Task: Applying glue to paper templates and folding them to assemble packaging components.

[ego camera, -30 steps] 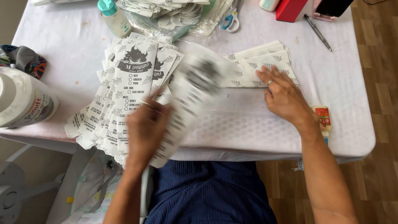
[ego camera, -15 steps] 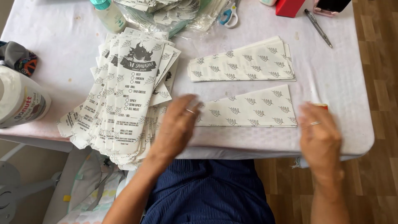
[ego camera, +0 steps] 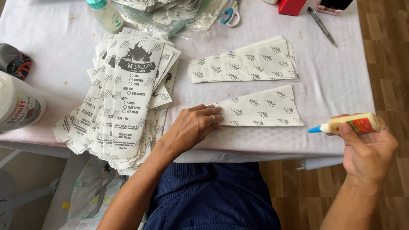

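Note:
My left hand (ego camera: 191, 127) lies flat on the left end of a white printed paper sheet (ego camera: 264, 110) near the table's front edge, pressing it down. My right hand (ego camera: 367, 147) is off the table's right front corner, closed around a small glue bottle (ego camera: 349, 124) with a blue tip pointing left toward the sheet. A neat stack of similar folded sheets (ego camera: 245, 61) lies just beyond. A big fanned pile of printed paper bags (ego camera: 123, 93) covers the table's left side.
The table (ego camera: 336, 72) has a white cloth. At the back are scissors (ego camera: 230, 15), a pen (ego camera: 321, 25), a red box (ego camera: 292, 5), a bottle (ego camera: 104, 12) and a plastic bag of papers (ego camera: 170, 10). A large white jar (ego camera: 17, 106) lies at the left edge.
A paper sheet was laid down flat near the front edge and my left hand settled on it. My right hand left the table and picked up the glue bottle.

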